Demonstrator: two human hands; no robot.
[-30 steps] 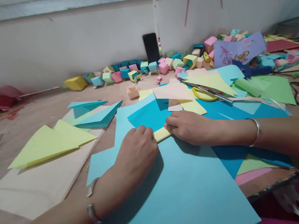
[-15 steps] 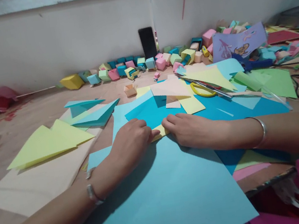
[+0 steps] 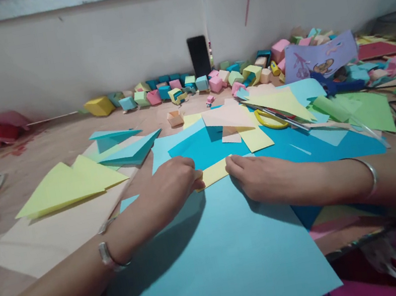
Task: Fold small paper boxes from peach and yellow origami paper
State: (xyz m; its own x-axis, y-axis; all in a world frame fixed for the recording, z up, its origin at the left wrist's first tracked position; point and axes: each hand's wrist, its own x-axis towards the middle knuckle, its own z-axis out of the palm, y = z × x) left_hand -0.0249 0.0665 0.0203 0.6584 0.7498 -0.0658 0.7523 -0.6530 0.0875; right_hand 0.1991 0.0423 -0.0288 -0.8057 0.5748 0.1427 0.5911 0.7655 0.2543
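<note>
Our left hand [image 3: 169, 186] and right hand [image 3: 260, 176] pinch the yellow strip [image 3: 214, 173] near its ends; our hands sit wider apart than before; more yellow shows.

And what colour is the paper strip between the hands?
The paper strip is pale yellow: head view.

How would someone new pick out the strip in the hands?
Start at the big pale-blue sheet in the foreground. Near its far edge, the left hand and right hand hold the strip between them. Unlike the yellow piece beyond and rightward, this yellow strip is held at both ends.
</note>
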